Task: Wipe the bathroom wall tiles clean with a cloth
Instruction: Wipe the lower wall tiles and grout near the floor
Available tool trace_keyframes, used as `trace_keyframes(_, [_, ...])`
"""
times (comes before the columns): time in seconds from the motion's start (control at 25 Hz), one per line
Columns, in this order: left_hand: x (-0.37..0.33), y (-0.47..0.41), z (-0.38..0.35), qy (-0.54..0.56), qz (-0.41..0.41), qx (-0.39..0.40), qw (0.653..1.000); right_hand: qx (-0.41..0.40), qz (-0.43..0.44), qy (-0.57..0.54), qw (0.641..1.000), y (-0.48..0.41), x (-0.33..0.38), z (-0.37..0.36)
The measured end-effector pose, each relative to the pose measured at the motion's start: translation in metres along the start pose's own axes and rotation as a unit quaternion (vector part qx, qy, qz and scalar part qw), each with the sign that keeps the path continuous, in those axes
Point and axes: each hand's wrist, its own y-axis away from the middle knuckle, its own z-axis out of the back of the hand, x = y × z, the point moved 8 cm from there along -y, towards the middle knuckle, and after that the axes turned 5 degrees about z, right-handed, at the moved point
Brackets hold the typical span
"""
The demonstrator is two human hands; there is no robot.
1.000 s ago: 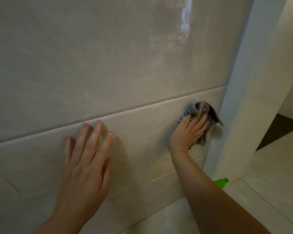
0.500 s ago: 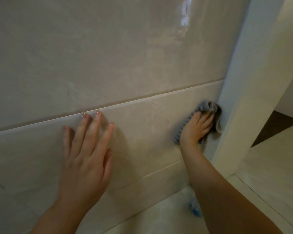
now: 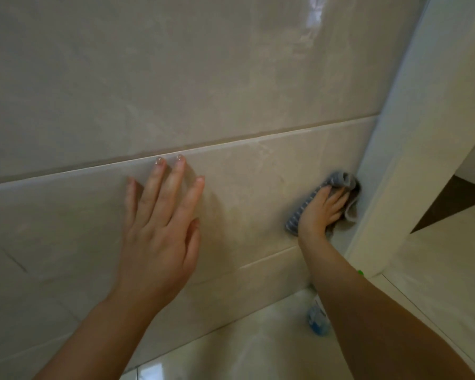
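While the left hand [image 3: 159, 229] braces on the glossy beige wall tiles [image 3: 176, 91], fingers spread and empty, the right hand [image 3: 320, 212], fingers straight, presses a crumpled grey cloth [image 3: 340, 180] to the tile beside the white door frame [image 3: 395, 160]. Mid-wipe; next, probably a sweep leftward.

L hand [image 3: 159, 237] flat on wall tiles [image 3: 231, 78], R hand [image 3: 320, 215] on cloth [image 3: 340, 180] to its right, cloth touching door frame [image 3: 412, 160], bottle [image 3: 317, 320] on floor [image 3: 258, 338] below R arm

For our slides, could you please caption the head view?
Right hand presses grey cloth to wall tile; left hand braces flat.
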Motion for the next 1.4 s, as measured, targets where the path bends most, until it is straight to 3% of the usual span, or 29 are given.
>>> trace_keyframes(0.08, [0.003,0.003,0.004,-0.002,0.002,0.002,1.000,0.075,-0.091,-0.091,0.989,0.026,-0.029,-0.023])
trace_keyframes(0.2, [0.015,0.009,0.013,0.001,0.014,-0.004,1.000,0.093,-0.174,-0.096,0.976,0.070,-0.027,-0.042])
trace_keyframes(0.32, [0.027,0.015,0.019,-0.003,0.031,-0.021,0.999,0.091,-0.119,-0.074,0.986,0.103,0.012,-0.057])
trace_keyframes(0.4, [0.031,0.019,0.022,0.002,0.033,-0.033,0.999,-0.013,-0.026,-0.009,1.000,0.094,0.039,-0.045])
trace_keyframes(0.48, [0.036,0.020,0.026,0.004,0.026,-0.037,0.999,-0.044,0.024,0.039,0.998,0.066,0.062,-0.039])
trace_keyframes(0.56, [0.046,0.023,0.031,-0.001,0.025,-0.035,0.999,-0.091,0.039,0.049,0.994,0.045,0.077,-0.024])
trace_keyframes(0.64, [0.058,0.030,0.037,-0.011,0.021,-0.034,0.999,-0.038,0.050,0.006,0.998,0.038,0.066,-0.027])
trace_keyframes(0.76, [0.074,0.043,0.038,-0.029,0.015,-0.024,0.999,-0.094,-0.012,0.031,0.995,0.056,0.023,-0.028])
trace_keyframes(0.92, [0.078,0.059,0.034,-0.033,0.004,-0.013,0.999,0.054,-0.192,-0.082,0.976,0.103,-0.011,-0.065])
trace_keyframes(1.08, [0.087,0.062,0.042,-0.038,0.007,-0.022,0.999,0.088,-0.122,-0.050,0.987,0.176,0.048,-0.080])
trace_keyframes(1.12, [0.090,0.061,0.047,-0.041,0.012,-0.031,0.999,0.071,-0.087,-0.052,0.992,0.185,0.065,-0.081])
trace_keyframes(1.28, [0.100,0.056,0.063,-0.044,0.028,-0.057,0.997,-0.177,0.023,-0.048,0.983,0.156,0.130,-0.033])
trace_keyframes(1.4, [0.101,0.060,0.066,-0.048,0.015,-0.050,0.997,-0.226,0.089,-0.156,0.957,0.158,0.137,-0.020])
